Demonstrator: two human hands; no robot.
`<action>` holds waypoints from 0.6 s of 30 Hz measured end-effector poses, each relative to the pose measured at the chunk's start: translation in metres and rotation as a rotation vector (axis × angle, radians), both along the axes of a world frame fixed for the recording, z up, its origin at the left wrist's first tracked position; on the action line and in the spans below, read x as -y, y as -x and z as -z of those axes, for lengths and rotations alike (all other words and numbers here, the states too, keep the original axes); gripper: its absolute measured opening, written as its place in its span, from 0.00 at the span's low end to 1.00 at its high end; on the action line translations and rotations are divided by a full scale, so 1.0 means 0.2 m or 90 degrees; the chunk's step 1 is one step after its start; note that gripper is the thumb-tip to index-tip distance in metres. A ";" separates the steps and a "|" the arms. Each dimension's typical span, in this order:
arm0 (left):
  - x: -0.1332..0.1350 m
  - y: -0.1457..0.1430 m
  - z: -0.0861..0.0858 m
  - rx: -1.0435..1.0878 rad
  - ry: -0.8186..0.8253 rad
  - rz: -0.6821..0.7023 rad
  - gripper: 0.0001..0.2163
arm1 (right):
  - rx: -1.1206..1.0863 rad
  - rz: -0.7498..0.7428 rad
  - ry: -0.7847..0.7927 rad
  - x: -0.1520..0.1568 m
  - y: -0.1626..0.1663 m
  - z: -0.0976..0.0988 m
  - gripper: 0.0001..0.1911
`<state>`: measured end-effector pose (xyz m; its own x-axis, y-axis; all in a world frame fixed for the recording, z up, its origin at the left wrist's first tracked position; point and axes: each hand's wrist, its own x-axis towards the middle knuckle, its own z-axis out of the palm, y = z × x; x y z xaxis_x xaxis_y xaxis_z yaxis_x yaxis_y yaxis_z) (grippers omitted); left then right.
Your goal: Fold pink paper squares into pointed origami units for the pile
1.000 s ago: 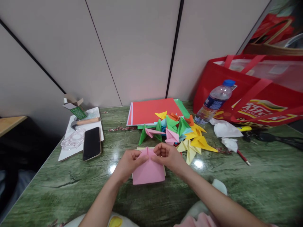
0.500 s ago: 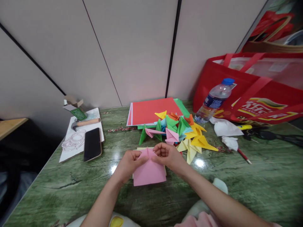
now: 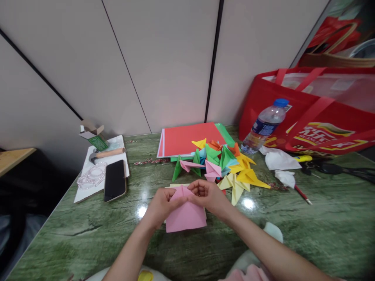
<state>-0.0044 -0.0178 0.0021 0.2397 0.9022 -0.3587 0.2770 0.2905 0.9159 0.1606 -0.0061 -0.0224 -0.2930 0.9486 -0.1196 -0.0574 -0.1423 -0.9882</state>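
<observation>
A pink sheet of origami paper (image 3: 186,218), partly folded with a peak at its top, lies over pale yellow paper (image 3: 172,185) in front of me. My left hand (image 3: 165,203) pinches its upper left part, thumb on top. On the upper right side, my right hand (image 3: 206,195) grips the same sheet with thumb and curled fingers. Both thumbs nearly meet near the middle, below the peak. Just beyond my hands lies a pile of folded paper pieces, among them a pink one (image 3: 212,170), a green one (image 3: 177,168) and a yellow one (image 3: 252,176).
Behind the pile lies a stack of coloured paper (image 3: 187,136). At left are a phone (image 3: 115,180), a hammer (image 3: 107,153) and a small open box (image 3: 96,138). A water bottle (image 3: 265,125), a red bag (image 3: 316,105), tissues (image 3: 281,159) and a pencil (image 3: 303,194) occupy the right.
My thumbs have slid closer together over the middle of the pink paper. The whole view has shifted very slightly; the other things lie as before.
</observation>
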 end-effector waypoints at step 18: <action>0.02 -0.04 -0.02 -0.090 -0.117 0.087 0.21 | 0.032 0.032 -0.085 0.01 0.02 -0.02 0.08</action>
<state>0.0043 -0.0211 0.0057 0.3227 0.9180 -0.2307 0.4312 0.0744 0.8992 0.1574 -0.0077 -0.0190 -0.2413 0.9704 -0.0040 -0.0113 -0.0069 -0.9999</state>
